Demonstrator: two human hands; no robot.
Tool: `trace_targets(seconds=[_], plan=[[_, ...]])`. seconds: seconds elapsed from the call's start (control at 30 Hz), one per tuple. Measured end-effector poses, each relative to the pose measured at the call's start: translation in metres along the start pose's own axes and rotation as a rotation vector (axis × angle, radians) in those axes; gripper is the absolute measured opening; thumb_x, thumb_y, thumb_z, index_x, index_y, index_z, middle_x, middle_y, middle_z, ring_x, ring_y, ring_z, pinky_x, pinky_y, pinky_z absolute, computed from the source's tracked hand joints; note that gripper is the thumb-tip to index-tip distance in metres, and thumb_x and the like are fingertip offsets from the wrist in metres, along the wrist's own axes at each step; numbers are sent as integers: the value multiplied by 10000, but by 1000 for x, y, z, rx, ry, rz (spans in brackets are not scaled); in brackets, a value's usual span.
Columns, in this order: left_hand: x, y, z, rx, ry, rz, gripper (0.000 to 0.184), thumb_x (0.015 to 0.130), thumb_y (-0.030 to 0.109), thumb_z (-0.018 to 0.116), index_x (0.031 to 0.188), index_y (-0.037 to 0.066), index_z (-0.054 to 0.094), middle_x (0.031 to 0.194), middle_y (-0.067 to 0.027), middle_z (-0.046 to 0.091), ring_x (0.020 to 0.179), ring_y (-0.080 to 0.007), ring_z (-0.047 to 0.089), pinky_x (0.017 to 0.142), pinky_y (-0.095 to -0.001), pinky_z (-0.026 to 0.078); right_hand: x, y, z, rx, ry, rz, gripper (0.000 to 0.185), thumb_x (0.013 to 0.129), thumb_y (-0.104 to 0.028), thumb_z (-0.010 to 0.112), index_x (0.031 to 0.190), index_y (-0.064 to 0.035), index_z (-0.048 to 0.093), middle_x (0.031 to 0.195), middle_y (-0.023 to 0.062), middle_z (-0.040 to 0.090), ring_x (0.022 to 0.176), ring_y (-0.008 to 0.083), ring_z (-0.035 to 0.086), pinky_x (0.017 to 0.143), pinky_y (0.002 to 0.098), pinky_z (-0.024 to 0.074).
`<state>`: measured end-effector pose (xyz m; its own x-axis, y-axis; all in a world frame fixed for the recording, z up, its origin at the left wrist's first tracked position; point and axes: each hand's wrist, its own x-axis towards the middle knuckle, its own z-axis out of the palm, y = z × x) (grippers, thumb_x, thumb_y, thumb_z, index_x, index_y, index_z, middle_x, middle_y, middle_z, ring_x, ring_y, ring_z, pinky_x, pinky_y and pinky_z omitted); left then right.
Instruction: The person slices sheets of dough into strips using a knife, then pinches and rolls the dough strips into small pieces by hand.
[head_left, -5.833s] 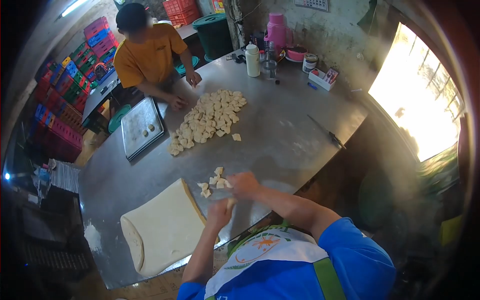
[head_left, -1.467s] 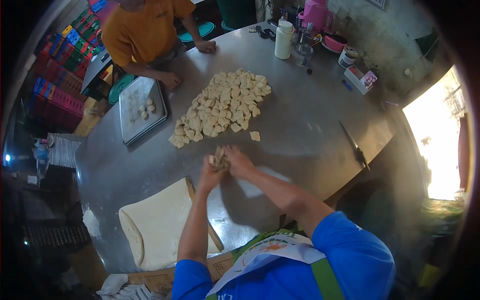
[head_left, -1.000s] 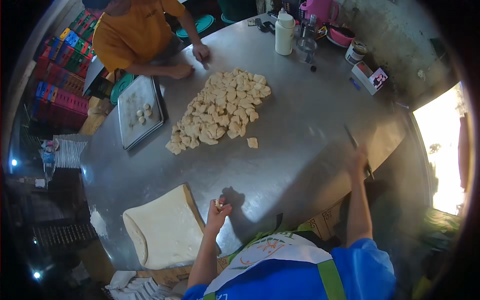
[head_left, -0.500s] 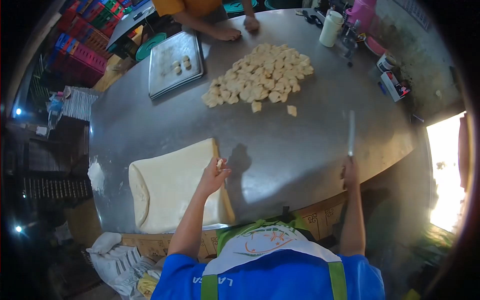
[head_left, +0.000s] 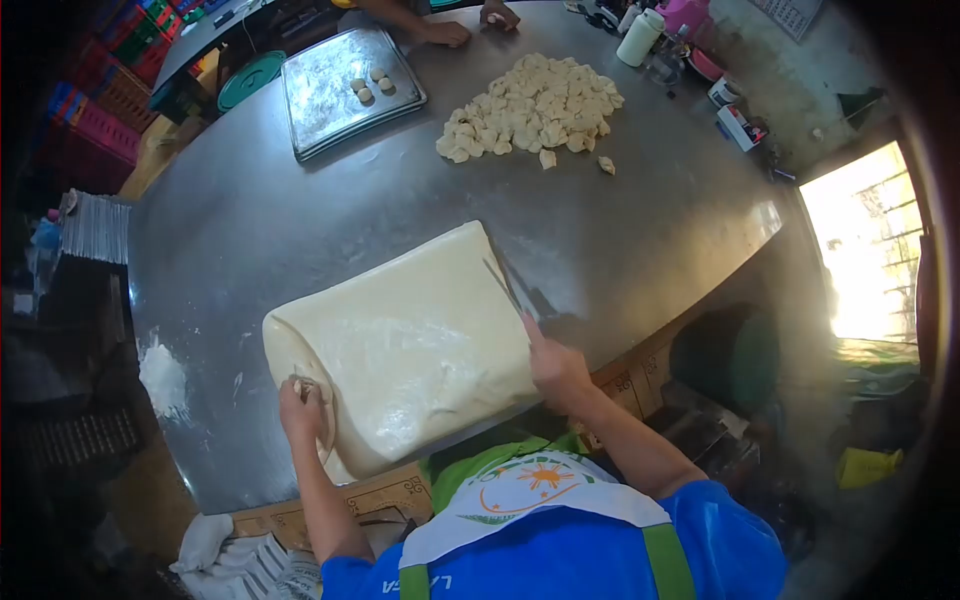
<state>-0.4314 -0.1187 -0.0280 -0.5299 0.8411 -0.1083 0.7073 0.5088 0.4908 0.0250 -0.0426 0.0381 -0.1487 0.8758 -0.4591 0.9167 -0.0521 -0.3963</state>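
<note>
Left hand: we curl the fingers of our left hand [head_left: 304,408] around a small piece of pale dough [head_left: 298,386], over the folded left end of the slab; we cannot tell how firmly the palm presses.
Right hand: we keep our right hand [head_left: 560,374] closed round the handle of a long knife with a narrow metal blade [head_left: 503,284], its tip pointing away from us.
Blade: we see it along the slab's right edge, but cannot tell whether it touches the dough.
Slab: we have the broad, smooth, cream-coloured dough slab [head_left: 410,320] lying flat on the near part of the grey metal table [head_left: 225,220], between our hands.
Pile: we see a heap of cut, pale dough pieces [head_left: 535,105] beyond the slab, with one loose dough piece [head_left: 607,165] just beside it.
Trays: left of the heap, we see stacked rectangular metal trays [head_left: 325,100], the top one bearing four small round dough balls [head_left: 365,95].
Flour: we see a patch of white flour [head_left: 163,380] near the table's left edge.
Far side: we see a co-worker's hands [head_left: 447,35] at the table's far edge, between trays and heap.
Far right: we see a white bottle [head_left: 640,38] standing near a pink jug [head_left: 684,15].
</note>
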Motion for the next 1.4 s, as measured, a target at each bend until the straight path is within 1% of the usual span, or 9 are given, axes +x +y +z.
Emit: trace_targets(seconds=[0.2, 0.27, 0.7, 0.9, 1.03, 1.17, 1.23, 1.3, 1.4], plan=[[6, 22, -14, -69, -61, -43, 262, 830, 136, 689, 1029, 18, 566, 963, -209, 647, 899, -368, 635, 788, -427, 496, 164, -58, 20, -39, 278, -178, 677, 886, -58, 430, 1528, -127, 228, 996, 239, 682, 896, 414, 672, 786, 506, 519], [10, 8, -9, -53, -58, -11, 272, 828, 141, 689, 1040, 21, 569, 955, -206, 655, 887, -364, 643, 781, -425, 499, 167, -65, 13, -62, 224, -151, 669, 889, -65, 432, 1525, -135, 236, 1019, 247, 676, 917, 410, 671, 795, 502, 518], [-42, -35, -29, 120, 112, 140, 359, 767, 235, 770, 939, -6, 567, 884, -196, 657, 800, -345, 639, 729, -446, 495, -173, 83, 90, -133, -42, -39, 750, 867, -127, 527, 1543, -201, 211, 876, 233, 688, 812, 387, 689, 711, 501, 533], [-60, -70, -18, -42, 38, 106, 310, 761, 208, 767, 884, 3, 569, 780, -151, 640, 712, -292, 613, 698, -417, 493, -225, 74, 71, -129, -64, -77, 675, 916, -158, 506, 1535, -167, 238, 789, 205, 679, 733, 387, 676, 673, 509, 524], [-45, -67, -17, -162, -85, 61, 282, 771, 176, 750, 891, 4, 561, 781, -143, 639, 698, -266, 601, 689, -401, 492, -141, 17, 64, -19, 166, -115, 636, 931, -136, 471, 1527, -142, 248, 745, 187, 663, 717, 392, 665, 676, 516, 517], [-46, -49, -29, -237, -143, 31, 239, 782, 123, 717, 896, 1, 547, 773, -111, 617, 689, -208, 572, 680, -366, 481, 27, -50, 39, -131, 220, -91, 668, 898, -71, 449, 1529, -136, 241, 871, 199, 687, 817, 390, 676, 735, 511, 516], [-43, -52, -29, -241, -139, 17, 229, 784, 111, 708, 898, 0, 543, 770, -98, 610, 689, -190, 564, 677, -355, 477, 122, -67, 50, -132, 428, -219, 672, 888, -57, 445, 1526, -132, 249, 939, 219, 686, 868, 392, 677, 755, 508, 512], [-34, -76, -17, -223, -226, -38, 263, 794, 139, 694, 971, -3, 561, 795, -99, 621, 733, -189, 579, 685, -357, 482, 161, -95, 37, -195, 288, -71, 650, 887, -58, 441, 1511, -128, 277, 953, 216, 688, 892, 391, 676, 773, 508, 510], [-42, -44, -31, -220, -186, -60, 214, 794, 99, 695, 915, 1, 549, 764, -88, 605, 697, -157, 549, 668, -333, 470, 152, -88, 34, -136, 274, -121, 649, 889, -61, 436, 1513, -134, 273, 963, 208, 688, 902, 385, 677, 773, 509, 510]])
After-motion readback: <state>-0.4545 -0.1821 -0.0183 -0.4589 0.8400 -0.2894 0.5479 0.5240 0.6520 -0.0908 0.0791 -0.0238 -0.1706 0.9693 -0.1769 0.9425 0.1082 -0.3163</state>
